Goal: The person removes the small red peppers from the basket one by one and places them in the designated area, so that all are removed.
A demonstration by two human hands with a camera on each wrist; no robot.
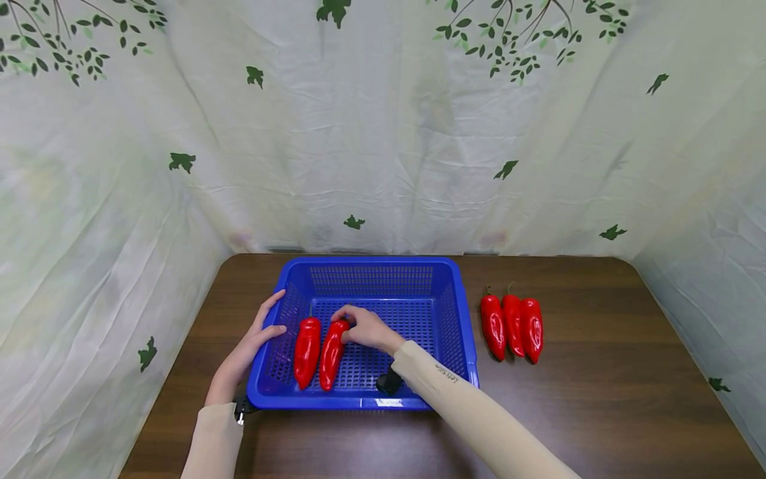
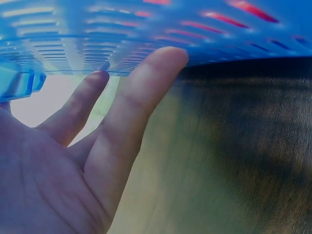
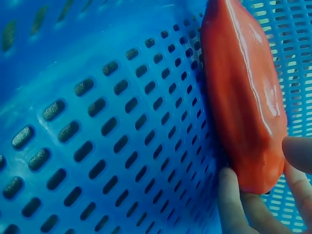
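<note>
A blue plastic basket [image 1: 371, 260] with slotted walls sits on the table. My left hand [image 1: 254, 340] rests against its left wall with the fingers spread and fairly straight; the left wrist view shows the thumb [image 2: 141, 97] against the slots. Inside the basket, my right hand [image 1: 370, 330] holds the top end of a red pepper [image 1: 331, 359] between thumb and fingers. This long, glossy pepper [image 3: 243, 92] lies close over the basket floor in the right wrist view. Just left of it lies a second red pepper [image 1: 308, 352], pointing the same way.
Three more red peppers [image 1: 493, 326] lie side by side on the brown wooden table [image 1: 610, 372], right of the basket. A pale cloth [image 1: 383, 133] with leaf prints hangs behind the table and along both sides. The right forearm crosses the basket's front right rim.
</note>
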